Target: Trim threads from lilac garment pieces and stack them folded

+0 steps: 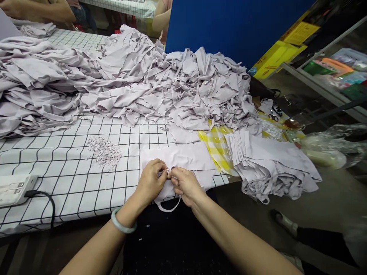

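My left hand [153, 182] and my right hand [185, 184] meet at the table's front edge, both closed in a pinch. Between their fingertips is a small whitish piece [168, 171]; fingers cover most of it, so I cannot tell its kind. Under and behind the hands a pale lilac-grey fabric piece [183, 156] lies flat on the checked cloth. A thin strap loop [169, 210] of the same colour hangs over the edge below my hands. To the left sits a heap of tiny pale bits [104, 152].
A long pile of matching fabric pieces [195, 80] covers the table's back. A folded stack [275, 164] overhangs the right end, beside yellow checked cloth [219, 147]. A white power strip [17, 190] with a black cable lies left. Other people's arms [43, 13] show behind.
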